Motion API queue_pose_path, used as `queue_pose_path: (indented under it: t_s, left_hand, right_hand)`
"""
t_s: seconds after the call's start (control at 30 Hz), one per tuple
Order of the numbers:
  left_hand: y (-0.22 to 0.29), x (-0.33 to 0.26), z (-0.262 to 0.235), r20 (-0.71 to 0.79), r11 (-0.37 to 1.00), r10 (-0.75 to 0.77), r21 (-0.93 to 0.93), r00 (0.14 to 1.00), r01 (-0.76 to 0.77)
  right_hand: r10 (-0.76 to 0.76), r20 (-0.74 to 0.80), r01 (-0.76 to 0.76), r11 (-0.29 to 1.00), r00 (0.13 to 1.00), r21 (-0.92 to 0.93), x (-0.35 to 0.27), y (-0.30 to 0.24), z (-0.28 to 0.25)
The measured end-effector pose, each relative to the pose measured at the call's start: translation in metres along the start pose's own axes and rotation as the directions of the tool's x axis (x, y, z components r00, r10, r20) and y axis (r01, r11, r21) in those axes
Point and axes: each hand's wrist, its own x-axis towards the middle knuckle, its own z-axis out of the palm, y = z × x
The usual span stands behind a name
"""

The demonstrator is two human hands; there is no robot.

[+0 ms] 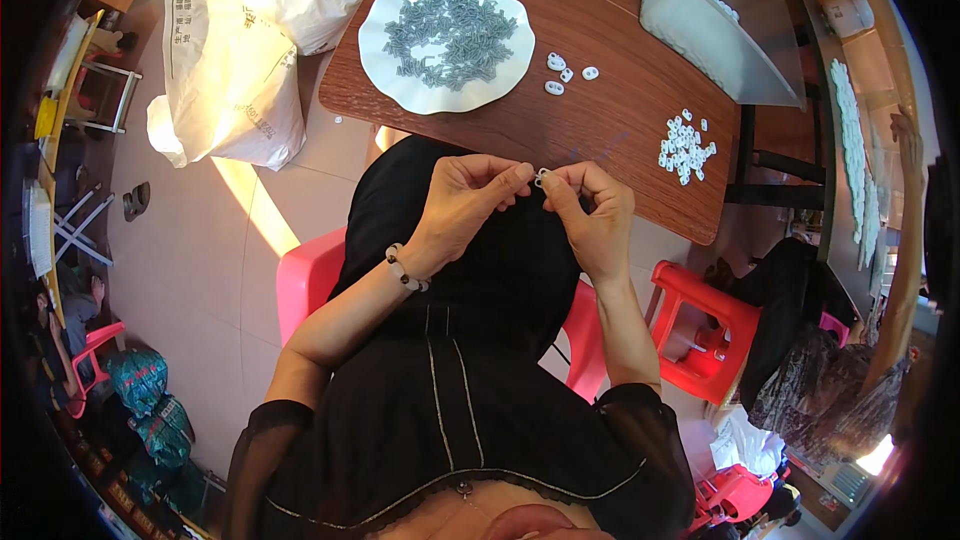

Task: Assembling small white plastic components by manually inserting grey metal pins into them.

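White piece (542,178) — pinched in the right grip (598,215) — left grip (465,202) just beside.

Dark print on the big white plastic sack (222,65), far left!
And here it runs, rows of characters lengthwise down its left edge, with fainter lines over to the right; across at near left, a shiny teal plastic bag (138,380) shows reddish marks, too small to read.
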Motion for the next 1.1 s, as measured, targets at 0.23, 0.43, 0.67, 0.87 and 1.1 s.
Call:
queue_pose_path:
  t_s: [0.23,0.43,0.67,0.87,1.1]
  left_hand:
    - [0.000,0.001,0.007,-0.045,0.980,0.141,0.147,0.989,-0.133]
    - [0.000,0.002,0.011,-0.068,0.974,0.163,0.171,0.984,-0.149]
    - [0.002,0.003,0.011,0.009,0.997,0.016,-0.082,1.000,-0.015]
    - [0.001,0.004,0.008,0.023,0.995,0.014,-0.096,1.000,-0.011]
    - [0.006,0.005,0.012,-0.003,0.995,0.002,-0.097,1.000,-0.002]
  right_hand:
    - [-0.118,-0.019,0.114,0.984,0.993,-0.137,-0.001,-0.012,0.003]
    - [-0.122,-0.032,0.118,0.989,0.992,-0.091,-0.001,-0.004,0.004]
    - [-0.035,-0.063,0.044,0.989,0.997,0.144,-0.001,-0.002,0.003]
    - [-0.037,-0.065,0.046,0.989,0.997,0.141,-0.002,0.002,0.001]
    - [-0.023,-0.053,0.029,0.993,0.998,0.118,-0.003,0.002,0.000]
